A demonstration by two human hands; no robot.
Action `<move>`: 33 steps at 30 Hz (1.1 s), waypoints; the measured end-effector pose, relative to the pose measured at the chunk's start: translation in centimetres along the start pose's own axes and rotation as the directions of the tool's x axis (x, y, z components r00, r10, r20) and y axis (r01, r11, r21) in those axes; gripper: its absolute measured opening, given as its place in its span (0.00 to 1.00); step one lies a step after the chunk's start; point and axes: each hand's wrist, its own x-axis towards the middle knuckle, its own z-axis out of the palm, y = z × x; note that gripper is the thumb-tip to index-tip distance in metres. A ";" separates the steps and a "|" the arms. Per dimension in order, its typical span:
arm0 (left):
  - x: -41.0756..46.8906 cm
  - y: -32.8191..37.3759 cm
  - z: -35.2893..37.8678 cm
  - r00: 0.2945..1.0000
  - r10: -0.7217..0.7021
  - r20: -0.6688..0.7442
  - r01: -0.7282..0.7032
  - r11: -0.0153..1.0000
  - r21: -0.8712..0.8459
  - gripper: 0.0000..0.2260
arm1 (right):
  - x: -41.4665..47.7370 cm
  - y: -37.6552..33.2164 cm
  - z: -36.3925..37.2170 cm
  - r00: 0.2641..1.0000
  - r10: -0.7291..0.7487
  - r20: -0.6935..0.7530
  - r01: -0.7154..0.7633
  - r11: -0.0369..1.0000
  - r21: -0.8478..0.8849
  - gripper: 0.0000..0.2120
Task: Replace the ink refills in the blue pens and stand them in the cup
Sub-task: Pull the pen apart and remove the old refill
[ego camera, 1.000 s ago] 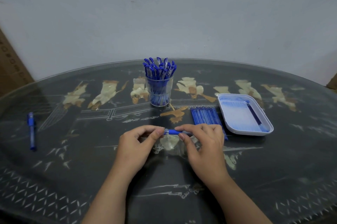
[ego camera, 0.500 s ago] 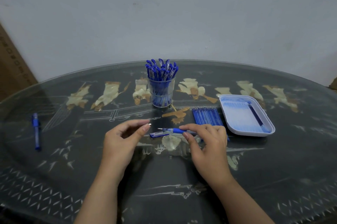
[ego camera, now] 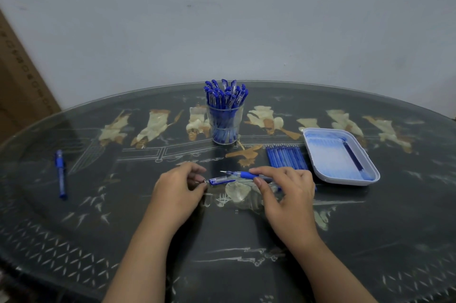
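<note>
My right hand [ego camera: 283, 194] pinches a blue pen [ego camera: 246, 175] by its rubber grip, level above the table, with the thin refill point sticking out to the left. My left hand [ego camera: 179, 188] pinches a small metal pen tip [ego camera: 204, 181] between thumb and forefinger, right beside a clear-and-blue pen cap [ego camera: 219, 180] lying on the glass. A clear cup [ego camera: 225, 127] behind my hands stands full of several blue pens. A row of blue refills [ego camera: 286, 158] lies to the right of the cup.
A white tray [ego camera: 320, 167] sits at the right with one refill [ego camera: 353, 157] in it. One more blue pen [ego camera: 61, 174] lies alone at the far left. The dark oval glass table [ego camera: 246, 265] ends at a wall behind; a cardboard box [ego camera: 17, 85] leans at the left.
My left hand came off the pen with the small metal tip, moved left, then dropped toward the table beside the cap. The right hand kept hold of the pen body.
</note>
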 end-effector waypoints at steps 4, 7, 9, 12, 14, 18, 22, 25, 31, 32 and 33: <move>0.1 -0.5 0.6 0.998 -0.059 -0.015 0.056 0.988 -0.142 0.12 | -0.1 -0.2 -0.1 1.000 0.016 0.005 -0.016 0.999 -0.035 0.12; 0.2 -0.8 0.5 0.996 -0.091 0.007 0.091 0.975 -0.205 0.13 | 0.0 -0.7 -0.3 1.000 0.013 -0.020 -0.015 0.996 -0.091 0.11; 0.1 -0.8 0.3 0.995 -0.096 0.031 0.100 0.968 -0.228 0.14 | -0.1 -1.0 -0.5 0.999 0.001 -0.041 -0.006 0.992 -0.126 0.10; 0.1 -0.9 -0.3 0.997 -0.071 0.024 0.075 0.976 -0.203 0.16 | 0.1 -1.8 -1.0 0.998 0.011 -0.059 -0.016 0.995 -0.095 0.10; 0.0 -0.7 -0.9 0.997 -0.032 -0.070 0.021 0.987 -0.158 0.17 | 0.7 -2.8 -1.5 0.997 0.036 -0.071 -0.039 0.998 -0.043 0.10; -0.5 1.8 -2.4 0.998 0.008 -0.070 -0.032 0.932 -0.361 0.14 | 1.7 -4.8 -2.6 0.986 0.160 -0.039 -0.154 0.980 0.128 0.05; -1.5 4.4 -1.9 0.951 0.083 0.297 0.126 0.774 -0.621 0.19 | 1.8 -5.9 -3.5 0.924 0.346 0.164 -0.382 0.795 0.472 0.04; -1.9 4.9 -0.6 0.925 0.091 0.369 0.183 0.744 -0.642 0.21 | 1.7 -6.1 -3.3 0.876 0.421 0.237 -0.481 0.711 0.513 0.05; -1.5 4.6 -0.8 0.942 0.046 0.331 0.166 0.795 -0.583 0.12 | 2.1 -6.4 -3.4 0.864 0.424 0.272 -0.497 0.627 0.599 0.07; -1.5 4.5 -1.0 0.939 0.047 0.340 0.163 0.812 -0.560 0.11 | 2.2 -6.4 -3.6 0.866 0.420 0.270 -0.489 0.604 0.629 0.07; -1.5 4.4 -1.1 0.935 0.046 0.351 0.162 0.826 -0.539 0.11 | 2.4 -6.4 -3.8 0.868 0.418 0.269 -0.484 0.583 0.653 0.07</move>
